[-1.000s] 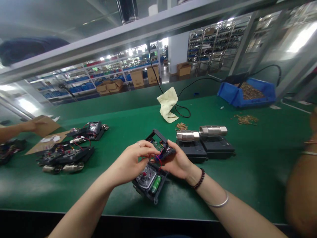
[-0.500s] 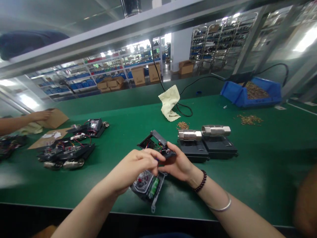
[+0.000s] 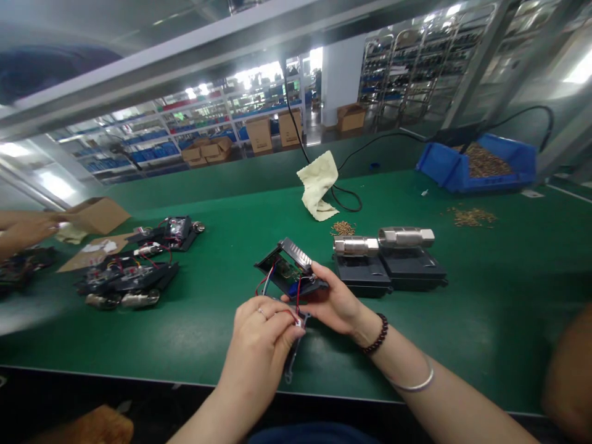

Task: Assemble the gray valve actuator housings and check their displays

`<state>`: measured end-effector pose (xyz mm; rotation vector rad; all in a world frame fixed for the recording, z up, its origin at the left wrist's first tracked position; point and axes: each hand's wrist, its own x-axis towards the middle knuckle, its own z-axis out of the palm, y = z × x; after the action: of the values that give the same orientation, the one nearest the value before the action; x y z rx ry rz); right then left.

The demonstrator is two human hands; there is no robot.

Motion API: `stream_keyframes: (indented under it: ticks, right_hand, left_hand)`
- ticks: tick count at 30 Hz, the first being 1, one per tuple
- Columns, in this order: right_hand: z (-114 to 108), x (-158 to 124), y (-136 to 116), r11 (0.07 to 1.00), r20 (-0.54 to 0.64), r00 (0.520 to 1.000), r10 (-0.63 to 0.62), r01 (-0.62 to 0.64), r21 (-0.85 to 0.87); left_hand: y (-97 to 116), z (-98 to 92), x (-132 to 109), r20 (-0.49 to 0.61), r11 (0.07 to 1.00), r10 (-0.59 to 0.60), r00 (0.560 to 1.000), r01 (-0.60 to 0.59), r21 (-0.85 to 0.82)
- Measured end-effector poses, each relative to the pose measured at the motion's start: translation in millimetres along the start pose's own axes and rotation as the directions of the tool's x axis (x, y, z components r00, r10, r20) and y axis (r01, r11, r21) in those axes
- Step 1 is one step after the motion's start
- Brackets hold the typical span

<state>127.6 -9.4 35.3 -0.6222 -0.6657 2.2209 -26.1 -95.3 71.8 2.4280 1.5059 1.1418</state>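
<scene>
My right hand [image 3: 333, 303] grips the right end of a dark open housing [image 3: 289, 266], tilted, with a circuit board and red, white and blue wires inside. Below it, my left hand [image 3: 264, 336] pinches a small white connector [image 3: 298, 323] on red wires. Under my hands lies a second housing part [image 3: 290, 364], mostly hidden by my left hand. Right of my hands, two dark closed boxes [image 3: 363, 275] stand side by side, with silver metal cylinders [image 3: 355, 246] at their back edges.
Several wired assemblies [image 3: 127, 271] lie on the green table [image 3: 222, 246] at left, near cardboard [image 3: 95, 253] and another person's hand [image 3: 28, 231]. A yellow cloth [image 3: 318, 185], a cable, small brass pieces [image 3: 343, 229] and a blue bin [image 3: 478, 163] are farther back.
My left hand has moved down from the housing's opening and now pinches the wire connector, covering more of the lower part. The other person's hand at left has shifted towards the left edge.
</scene>
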Motion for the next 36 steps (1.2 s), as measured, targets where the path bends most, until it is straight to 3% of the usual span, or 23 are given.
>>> stream_keyframes:
  ticks: [4,10,14,18,21,24,27,31,36]
  right_hand:
    - [1.0,-1.2,0.5,1.0,-0.011,1.0,-0.001,0.001,-0.015]
    - [7.8,-4.4,-0.3,0.999,-0.004,1.0,0.017,-0.017,-0.042]
    - [11.1,-5.8,-1.7,0.998,0.001,1.0,0.023,-0.023,-0.056]
    - [10.3,-6.9,0.5,0.997,-0.008,1.0,0.027,-0.028,-0.073]
    - [8.2,-6.8,2.0,0.998,-0.017,0.999,0.027,-0.028,-0.064]
    - [7.0,-5.5,0.7,0.998,-0.025,1.0,0.017,-0.019,-0.059]
    - [7.3,-4.1,-2.0,0.998,-0.04,0.999,-0.004,0.001,-0.057]
    - [8.1,-3.8,-3.1,0.999,-0.05,0.999,0.001,-0.003,-0.049]
    - [8.0,-3.6,-2.5,0.999,-0.044,0.999,-0.005,0.003,-0.052]
  left_hand:
    - [4.5,2.7,0.2,0.006,1.0,-0.026,1.0,0.026,-0.006]
    - [7.0,7.0,-1.9,-0.205,0.995,-0.102,0.973,0.1,-0.022]
    - [2.2,9.0,-6.3,-0.277,0.984,-0.178,0.944,0.173,-0.043]
    - [-2.1,11.3,-6.7,-0.349,0.981,-0.133,0.928,0.173,0.085]
    - [-3.9,14.4,-7.7,-0.323,0.968,-0.053,0.945,0.128,0.217]
    - [-3.5,16.0,-13.2,-0.168,0.945,-0.04,0.985,0.092,0.315]
    - [-0.4,15.1,-21.0,-0.06,0.934,-0.051,0.997,0.069,0.35]
    - [7.2,13.3,-23.7,-0.141,0.922,-0.045,0.989,0.095,0.375]
    - [15.4,16.7,-16.9,-0.321,0.962,0.017,0.947,0.071,0.262]
